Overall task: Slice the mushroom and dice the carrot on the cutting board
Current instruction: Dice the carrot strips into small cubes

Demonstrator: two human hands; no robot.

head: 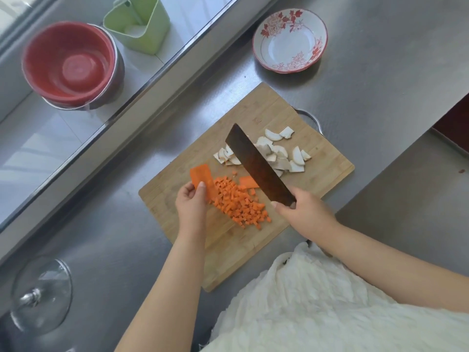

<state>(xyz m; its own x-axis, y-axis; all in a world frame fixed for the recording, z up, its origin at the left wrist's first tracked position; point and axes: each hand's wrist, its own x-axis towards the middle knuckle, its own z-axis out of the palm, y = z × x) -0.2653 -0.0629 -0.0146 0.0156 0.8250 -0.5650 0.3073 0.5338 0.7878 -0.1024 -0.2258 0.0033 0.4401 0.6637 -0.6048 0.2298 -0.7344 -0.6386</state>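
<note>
Orange carrot slab [201,179], thin and stiff, sits pinched in my left hand [190,204] over the cutting board [327,171], beside the diced carrot [239,201]. I judge it light and slick; hold its flat faces. My right hand [302,208] grips the cleaver [256,162] above the mushroom slices [279,153].

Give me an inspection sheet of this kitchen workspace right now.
Surface: steel counter carrying wooden cutting board.
Job's things: mushroom slices and diced carrot piled on board; uncut carrot slab.
Clutter: floral bowl, red basins, green caddy, glass lid.
Hands: left hand pinches slab; right hand grips cleaver.
Cables: nothing seen.
Surroundings: tiled ledge behind counter.
</note>
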